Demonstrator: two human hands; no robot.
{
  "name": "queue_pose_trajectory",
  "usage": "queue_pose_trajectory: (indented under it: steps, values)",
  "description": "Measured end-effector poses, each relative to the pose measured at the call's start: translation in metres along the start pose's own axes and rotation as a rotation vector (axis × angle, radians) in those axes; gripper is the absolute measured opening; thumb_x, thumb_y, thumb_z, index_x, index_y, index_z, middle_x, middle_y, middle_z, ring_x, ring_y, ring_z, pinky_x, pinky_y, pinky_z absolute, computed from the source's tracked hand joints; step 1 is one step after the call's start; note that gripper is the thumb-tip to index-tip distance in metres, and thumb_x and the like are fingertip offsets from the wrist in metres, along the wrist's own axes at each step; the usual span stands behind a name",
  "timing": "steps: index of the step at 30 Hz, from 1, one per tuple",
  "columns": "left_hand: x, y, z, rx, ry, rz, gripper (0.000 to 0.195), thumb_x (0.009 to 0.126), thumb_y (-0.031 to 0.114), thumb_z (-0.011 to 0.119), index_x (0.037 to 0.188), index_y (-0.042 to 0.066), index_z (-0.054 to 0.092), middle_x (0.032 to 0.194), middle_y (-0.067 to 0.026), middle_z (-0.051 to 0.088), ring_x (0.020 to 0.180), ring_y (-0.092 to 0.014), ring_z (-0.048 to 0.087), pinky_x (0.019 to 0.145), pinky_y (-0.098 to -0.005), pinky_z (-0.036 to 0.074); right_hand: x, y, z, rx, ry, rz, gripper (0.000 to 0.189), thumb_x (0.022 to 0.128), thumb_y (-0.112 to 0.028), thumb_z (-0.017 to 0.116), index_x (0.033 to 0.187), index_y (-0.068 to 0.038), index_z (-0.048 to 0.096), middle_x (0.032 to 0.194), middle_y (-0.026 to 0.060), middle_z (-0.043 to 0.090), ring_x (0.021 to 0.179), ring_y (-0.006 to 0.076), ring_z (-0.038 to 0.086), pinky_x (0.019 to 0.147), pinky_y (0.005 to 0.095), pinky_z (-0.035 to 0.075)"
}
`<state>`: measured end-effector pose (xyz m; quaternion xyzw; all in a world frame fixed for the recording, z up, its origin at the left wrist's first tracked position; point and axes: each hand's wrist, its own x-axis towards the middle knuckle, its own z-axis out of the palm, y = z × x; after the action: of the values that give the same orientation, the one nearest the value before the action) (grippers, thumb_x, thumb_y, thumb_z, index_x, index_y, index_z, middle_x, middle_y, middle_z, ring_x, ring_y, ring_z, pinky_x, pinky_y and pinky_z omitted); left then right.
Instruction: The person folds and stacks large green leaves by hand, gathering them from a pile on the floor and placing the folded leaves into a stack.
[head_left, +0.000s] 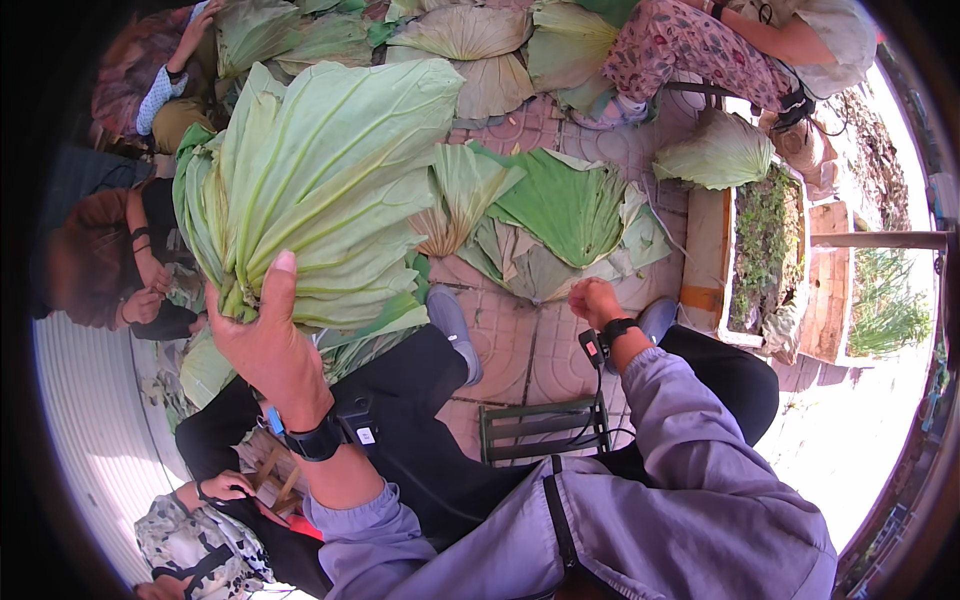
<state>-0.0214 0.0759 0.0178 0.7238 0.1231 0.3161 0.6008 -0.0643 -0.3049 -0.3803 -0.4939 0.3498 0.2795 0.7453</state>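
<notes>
My left hand (274, 345) grips a thick bundle of large pale-green leaves (337, 165), which look like lotus leaves, at the gathered stem end. The thumb presses over the stems, and the leaves fan up and to the right. My right hand (596, 301) is curled with its fingers closed above the paving, and nothing shows in it. Just beyond it, a green leaf (562, 202) lies over drier leaves (536, 266) on the ground. A paler folded leaf (461, 191) rests beside them, partly behind the bundle.
More leaves (487, 75) cover the paving at the far side. Planter boxes (705, 262) stand at the right, a leaf (716, 150) on one corner. A slatted stool (544, 427) is between my legs. Several other people sit around, one in floral trousers (690, 49).
</notes>
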Motion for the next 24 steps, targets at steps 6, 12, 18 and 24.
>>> queue_pose_trajectory:
  steps: [6, 12, 18, 24]
  values:
    - [-0.003, -0.002, -0.002, 0.075, 0.022, -0.038, 0.049, 0.083, -0.003, 0.076, 0.129, -0.004, 0.058, 0.117, -0.0095, 0.068, 0.099, -0.016, 0.064, 0.094, -0.0289, 0.048, -0.001, -0.018, 0.020, -0.026, 0.352, 0.012, 0.008, 0.093, -0.009, 0.054, 0.098, -0.010, 0.059, 0.090, 0.0046, 0.061, 0.077, 0.0218, 0.061, 0.063, 0.0359, 0.050]
    - [-0.002, -0.003, 0.006, 0.075, -0.021, -0.052, 0.051, 0.083, -0.004, 0.076, 0.130, -0.005, 0.057, 0.118, -0.0105, 0.067, 0.101, -0.017, 0.064, 0.095, -0.0292, 0.048, 0.030, -0.021, -0.009, 0.154, 0.449, 0.008, 0.033, 0.091, -0.013, 0.068, 0.120, -0.006, 0.054, 0.110, 0.0104, 0.060, 0.087, 0.0285, 0.066, 0.066, 0.0409, 0.054]
    - [-0.005, -0.006, 0.008, 0.106, -0.067, -0.054, 0.048, 0.085, -0.003, 0.075, 0.130, -0.004, 0.057, 0.119, -0.0097, 0.067, 0.103, -0.017, 0.064, 0.096, -0.0291, 0.048, 0.049, -0.016, -0.015, 0.281, 0.372, 0.140, 0.042, 0.094, -0.016, 0.067, 0.130, -0.004, 0.048, 0.123, 0.0130, 0.055, 0.102, 0.0319, 0.065, 0.074, 0.0435, 0.058]
    - [-0.008, -0.007, 0.018, 0.137, -0.092, -0.070, 0.053, 0.084, -0.003, 0.076, 0.134, -0.004, 0.055, 0.121, -0.0103, 0.066, 0.105, -0.017, 0.064, 0.097, -0.0298, 0.048, 0.065, -0.027, -0.015, 0.517, 0.357, 0.234, 0.033, 0.095, -0.020, 0.070, 0.121, -0.009, 0.053, 0.106, 0.0097, 0.055, 0.094, 0.0273, 0.063, 0.074, 0.0408, 0.058]
